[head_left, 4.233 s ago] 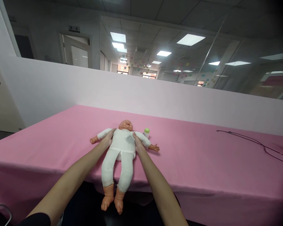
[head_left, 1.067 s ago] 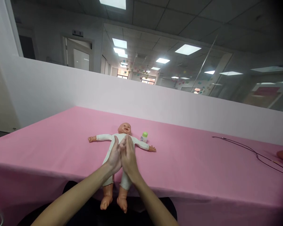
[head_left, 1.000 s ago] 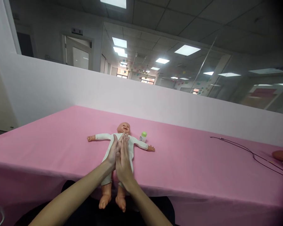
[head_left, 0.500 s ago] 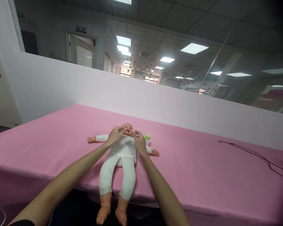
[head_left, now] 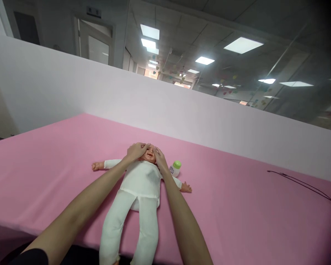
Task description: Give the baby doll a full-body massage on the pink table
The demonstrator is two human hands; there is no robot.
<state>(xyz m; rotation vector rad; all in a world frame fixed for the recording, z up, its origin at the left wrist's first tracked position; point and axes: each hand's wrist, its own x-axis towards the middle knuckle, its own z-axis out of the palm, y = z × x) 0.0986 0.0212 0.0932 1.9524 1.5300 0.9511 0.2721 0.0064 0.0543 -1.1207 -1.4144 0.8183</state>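
A baby doll [head_left: 142,178] with a soft white body lies on its back, its head away from me and its arms spread. My left hand [head_left: 136,151] rests along the left side of the doll's head, thumb reaching onto the forehead. On the other side, my right hand [head_left: 159,158] lies against the temple with its fingers stretched upward. Both hands look flat rather than gripping. Between them the doll's mouth and nose show, while the sides of its head are covered. A small white bottle with a green cap [head_left: 175,168] stands just right of my right hand, by the doll's arm.
Pink cloth [head_left: 226,206] covers the table. A thin black cable [head_left: 306,186] lies on its right side. Behind the table runs a low white wall [head_left: 165,106] with glass above it.
Both hands have moved up from beside the doll's cheeks to its forehead and temples. My view has tilted down and come closer, so the doll's feet have mostly left the picture.
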